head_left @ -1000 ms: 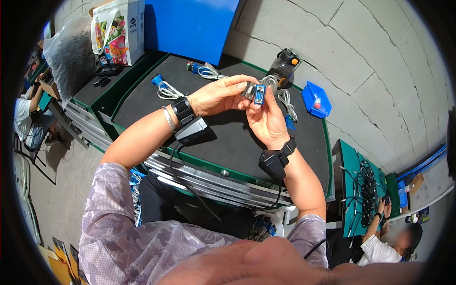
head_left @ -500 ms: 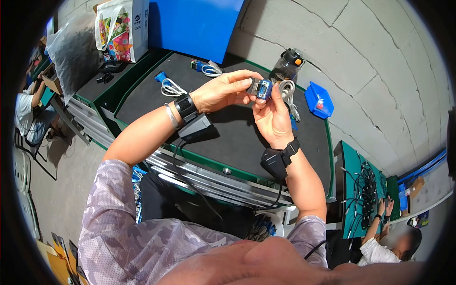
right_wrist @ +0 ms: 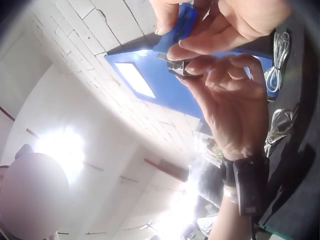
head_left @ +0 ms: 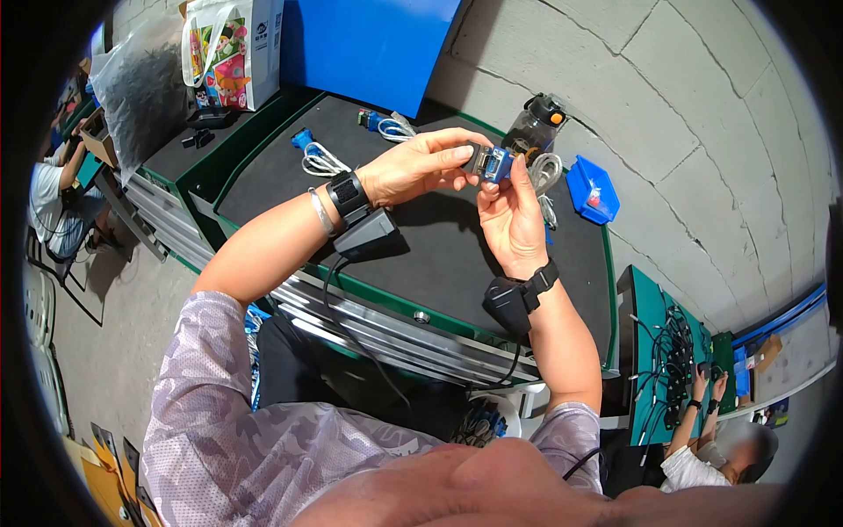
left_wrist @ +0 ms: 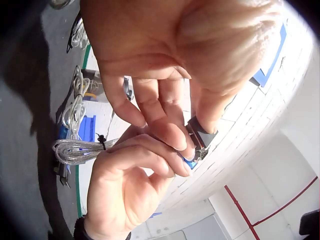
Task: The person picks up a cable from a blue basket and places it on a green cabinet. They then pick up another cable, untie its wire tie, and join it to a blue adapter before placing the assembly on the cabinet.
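Observation:
Over the dark-topped workbench (head_left: 439,263), both hands are raised close together. My left hand (head_left: 413,167) pinches a small black connector piece (head_left: 475,159) between thumb and fingers; the piece also shows in the left wrist view beside the thumb (left_wrist: 205,107). My right hand (head_left: 512,224) pinches a blue D-sub connector (head_left: 498,164), its metal face turned towards the black piece. The two parts are side by side, right at each other's edge. Seen from the right wrist, the blue housing (right_wrist: 182,27) is above the black piece. A coiled grey cable (head_left: 546,172) hangs beside the right fingers.
Coiled cables with blue connectors (head_left: 303,139) lie towards the back of the bench. A dark bottle (head_left: 533,127) and a blue tray (head_left: 575,187) stand at the back right. Behind rises a blue panel (head_left: 369,53); a printed bag (head_left: 233,61) stands left.
Both hands have shifted slightly right in the head view with the connectors. The blue connector has turned, and its face now tilts more towards the black piece.

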A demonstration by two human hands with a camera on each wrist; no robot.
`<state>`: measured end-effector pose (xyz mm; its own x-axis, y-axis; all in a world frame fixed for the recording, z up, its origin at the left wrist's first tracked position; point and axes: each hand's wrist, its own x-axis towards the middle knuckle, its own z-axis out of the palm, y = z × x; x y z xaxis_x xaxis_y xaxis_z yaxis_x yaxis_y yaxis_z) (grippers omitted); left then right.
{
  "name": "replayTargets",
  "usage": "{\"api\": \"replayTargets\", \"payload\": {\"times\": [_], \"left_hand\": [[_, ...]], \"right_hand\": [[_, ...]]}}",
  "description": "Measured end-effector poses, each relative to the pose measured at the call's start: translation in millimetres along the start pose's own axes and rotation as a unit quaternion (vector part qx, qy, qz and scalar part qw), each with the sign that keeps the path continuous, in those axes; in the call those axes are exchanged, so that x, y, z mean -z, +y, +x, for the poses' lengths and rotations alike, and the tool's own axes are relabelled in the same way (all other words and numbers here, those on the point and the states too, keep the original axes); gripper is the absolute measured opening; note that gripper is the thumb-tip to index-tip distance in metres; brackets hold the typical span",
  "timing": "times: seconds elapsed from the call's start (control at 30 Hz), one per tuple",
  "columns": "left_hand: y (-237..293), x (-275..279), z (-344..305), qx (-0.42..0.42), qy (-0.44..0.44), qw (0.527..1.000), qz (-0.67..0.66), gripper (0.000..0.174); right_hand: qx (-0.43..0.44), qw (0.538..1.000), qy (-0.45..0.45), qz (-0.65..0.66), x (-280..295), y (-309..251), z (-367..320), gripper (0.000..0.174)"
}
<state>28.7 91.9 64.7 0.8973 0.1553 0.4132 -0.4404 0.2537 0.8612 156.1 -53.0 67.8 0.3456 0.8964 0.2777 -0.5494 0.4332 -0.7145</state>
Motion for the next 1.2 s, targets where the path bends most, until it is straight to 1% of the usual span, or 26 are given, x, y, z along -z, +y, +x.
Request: {"api": "replayTargets", "payload": {"times": [0.07,0.17,0.27,0.47,0.57,0.7,0.77,0.93,1.2], "left_hand": [[-0.1,0.4,0.2,-0.001,0.002,1.0,0.002,0.038],[0.2,-0.3,0.5,-0.01,-0.002,1.0,0.002,0.039],[0.5,-0.6,0.7,-0.01,0.0,1.0,-0.003,0.039],[0.6,-0.9,0.6,-0.014,0.001,1.0,0.001,0.038],[0.6,0.5,1.1,-0.012,0.009,1.0,0.02,0.037],[1.1,0.7,2.0,-0.022,0.012,0.998,0.063,0.037],[1.9,-0.3,1.9,-0.028,0.014,0.997,0.077,0.037],[5.6,-4.3,0.3,-0.04,0.041,0.983,0.172,0.037],[2.7,-6.2,1.8,-0.063,0.075,0.972,0.213,0.033]], "right_hand": [[0.014,1.0,-0.002,-0.01,-1.9,-0.8,-0.6,0.019],[0.033,0.999,0.017,-0.018,-3.7,-1.3,-0.7,0.016],[0.04,0.999,0.015,-0.03,-2.6,-2.3,-0.6,0.014],[0.05,0.998,0.02,-0.038,-1.8,-1.2,0.0,0.014],[0.054,0.997,0.03,-0.042,-2.4,-1.0,0.4,0.014],[0.064,0.996,0.021,-0.059,-0.9,-1.1,1.6,0.014],[0.073,0.995,0.037,-0.063,-0.7,0.3,1.7,0.015],[0.083,0.991,0.057,-0.089,-0.5,0.8,3.0,0.019],[0.09,0.988,0.072,-0.107,4.5,2.7,4.8,0.022]]}}
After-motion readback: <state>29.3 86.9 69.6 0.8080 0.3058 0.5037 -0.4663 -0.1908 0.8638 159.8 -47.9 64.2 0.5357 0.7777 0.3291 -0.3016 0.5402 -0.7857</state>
